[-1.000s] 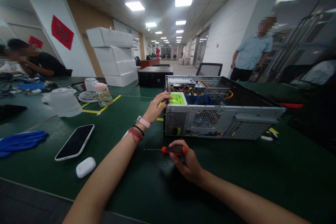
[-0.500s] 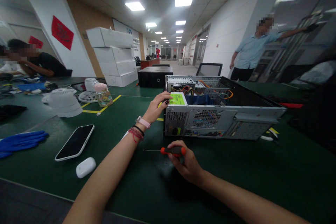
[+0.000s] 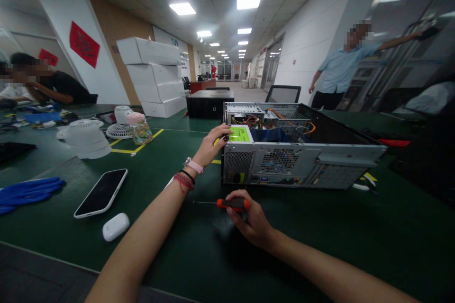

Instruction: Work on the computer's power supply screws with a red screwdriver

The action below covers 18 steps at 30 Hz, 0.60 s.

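An open computer case (image 3: 302, 161) lies on its side on the green table (image 3: 337, 246), wires and a green-labelled power supply (image 3: 239, 134) showing inside. My left hand (image 3: 212, 144) rests on the case's near left top corner, fingers laid over the edge. My right hand (image 3: 250, 220) is closed round the orange handle of a screwdriver (image 3: 227, 203), whose thin shaft points left just above the table, in front of the case.
A phone (image 3: 101, 192), a white earbud case (image 3: 115, 226) and blue gloves (image 3: 28, 190) lie at the left. White fans (image 3: 85, 137), a small jar (image 3: 139, 128), stacked white boxes (image 3: 152, 75) and a black case (image 3: 209, 103) stand beyond. One person sits far left; another stands back right.
My hands and the screwdriver have barely shifted. The standing person at the back right has raised an arm out to the right.
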Each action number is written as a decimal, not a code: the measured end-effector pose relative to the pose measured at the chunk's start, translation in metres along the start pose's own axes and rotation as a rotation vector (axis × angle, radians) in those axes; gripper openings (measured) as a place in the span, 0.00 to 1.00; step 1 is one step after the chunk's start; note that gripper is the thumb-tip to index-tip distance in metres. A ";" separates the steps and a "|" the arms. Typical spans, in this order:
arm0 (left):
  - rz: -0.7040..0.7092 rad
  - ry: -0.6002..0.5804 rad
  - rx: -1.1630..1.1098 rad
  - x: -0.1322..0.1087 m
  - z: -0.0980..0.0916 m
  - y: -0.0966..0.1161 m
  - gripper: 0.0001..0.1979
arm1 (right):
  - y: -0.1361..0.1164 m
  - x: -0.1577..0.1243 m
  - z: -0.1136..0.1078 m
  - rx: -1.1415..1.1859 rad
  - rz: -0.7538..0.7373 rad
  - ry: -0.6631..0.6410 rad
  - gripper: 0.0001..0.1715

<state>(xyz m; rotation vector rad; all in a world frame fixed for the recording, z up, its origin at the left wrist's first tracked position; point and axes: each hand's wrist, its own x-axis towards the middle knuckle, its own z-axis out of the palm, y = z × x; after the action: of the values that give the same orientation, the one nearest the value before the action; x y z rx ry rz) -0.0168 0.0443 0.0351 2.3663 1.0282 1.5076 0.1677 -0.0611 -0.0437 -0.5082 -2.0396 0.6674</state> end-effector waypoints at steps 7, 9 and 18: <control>-0.007 0.000 0.011 -0.001 0.000 0.001 0.21 | 0.001 0.000 -0.002 -0.020 -0.026 0.012 0.08; 0.001 -0.001 0.005 -0.001 0.000 0.001 0.21 | 0.001 0.000 -0.003 -0.019 -0.030 0.014 0.08; -0.020 -0.009 0.003 0.000 0.000 0.002 0.22 | 0.001 -0.005 -0.005 -0.023 -0.013 0.047 0.08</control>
<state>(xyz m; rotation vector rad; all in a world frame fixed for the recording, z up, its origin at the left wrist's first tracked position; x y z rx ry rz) -0.0162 0.0424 0.0358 2.3555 1.0503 1.4886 0.1743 -0.0616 -0.0450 -0.5193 -2.0068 0.6192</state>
